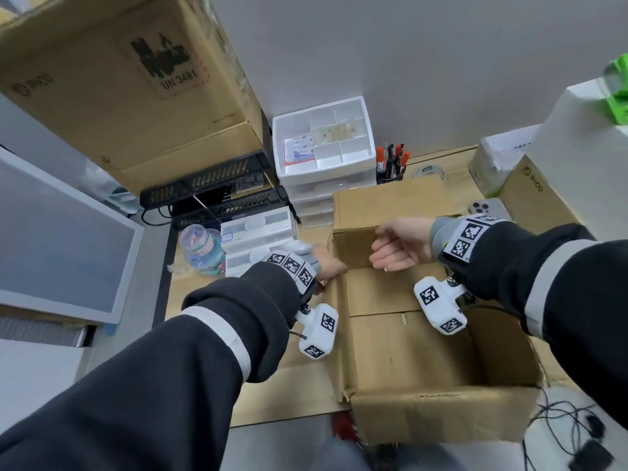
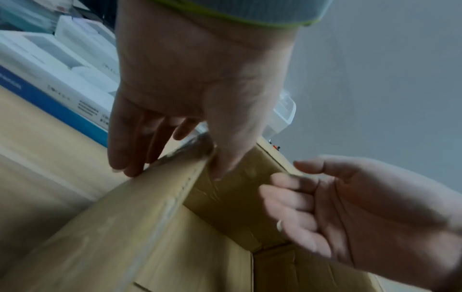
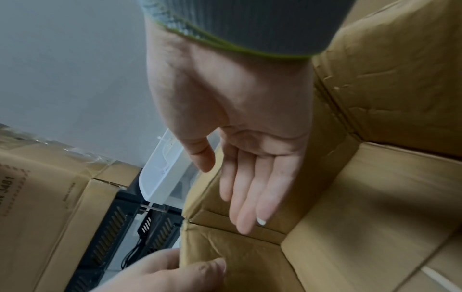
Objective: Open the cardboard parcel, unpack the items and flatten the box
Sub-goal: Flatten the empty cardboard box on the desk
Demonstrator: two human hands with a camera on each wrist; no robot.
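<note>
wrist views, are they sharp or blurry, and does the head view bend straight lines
Left wrist view: soft, motion-smeared on the cardboard box wall; left hand dim. Right wrist view: right hand fairly sharp, box shadowed. Head view: wide-angle, edges curve.

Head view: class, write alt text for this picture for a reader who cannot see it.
A person's left hand grips the left wall of an open, empty cardboard box on a wooden desk, while the right hand, fingers loosely curled, hovers by the far flap. Around the box are white drawers, a pen cup and a phone.
</note>
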